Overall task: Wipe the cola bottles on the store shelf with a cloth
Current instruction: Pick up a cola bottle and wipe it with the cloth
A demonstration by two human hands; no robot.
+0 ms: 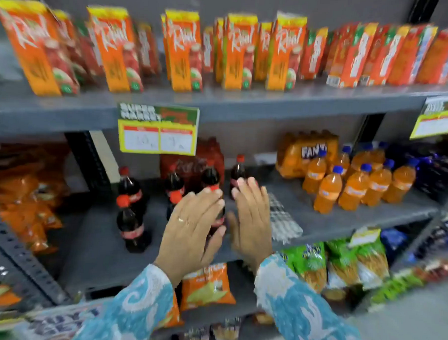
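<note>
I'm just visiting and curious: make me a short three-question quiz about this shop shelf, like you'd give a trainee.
1. True or false: the orange soda bottles stand on the same shelf as the cola bottles.
2. Multiple choice: what is directly between the left hand and the right hand? A) a juice carton B) a cola bottle C) a snack bag
3. Fill in: the checked cloth lies on the shelf just to the ____ of the right hand.

Key: 1 true. 2 B; a cola bottle shows in the gap, though whether either hand grips it cannot be told. 3 right.
</note>
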